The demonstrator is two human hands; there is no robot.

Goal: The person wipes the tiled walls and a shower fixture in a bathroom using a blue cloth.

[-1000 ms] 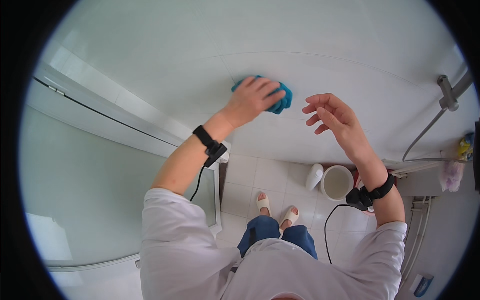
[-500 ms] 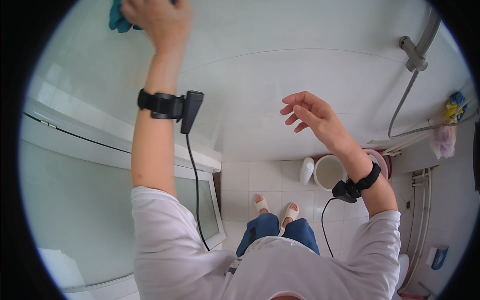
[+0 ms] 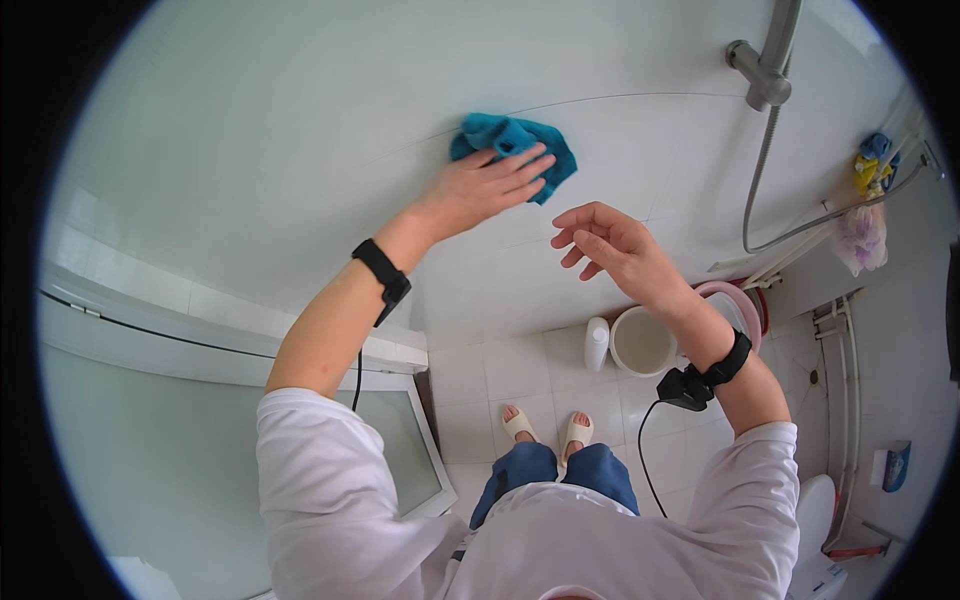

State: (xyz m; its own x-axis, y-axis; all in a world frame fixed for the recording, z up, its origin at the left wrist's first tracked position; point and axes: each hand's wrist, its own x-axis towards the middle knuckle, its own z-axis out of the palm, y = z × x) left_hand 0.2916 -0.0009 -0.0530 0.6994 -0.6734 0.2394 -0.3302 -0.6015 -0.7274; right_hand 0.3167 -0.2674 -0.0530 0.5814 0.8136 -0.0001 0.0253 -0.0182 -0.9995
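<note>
Against the pale, glossy wall (image 3: 330,110) my left hand (image 3: 478,190) presses a crumpled teal cloth (image 3: 556,150). The fingers stretch out across the cloth, and the cloth's edges stick out beyond them on the far and right sides. Part of the cloth is covered by my fingers. To the right and slightly nearer, my right hand (image 3: 625,252) hovers in front of the wall with nothing in it. Its fingers are loosely bent and spread apart.
A shower bar with a bracket (image 3: 760,75) and metal hose is at the upper right. Below are a white bottle (image 3: 596,344), a white bucket (image 3: 642,342) and a pink basin (image 3: 742,305). A glass-panelled door (image 3: 395,445) stands at the left.
My left hand has swept the teal cloth from the upper left across the wall to the right and nearer. My right hand has hardly moved. The view has shifted a little.
</note>
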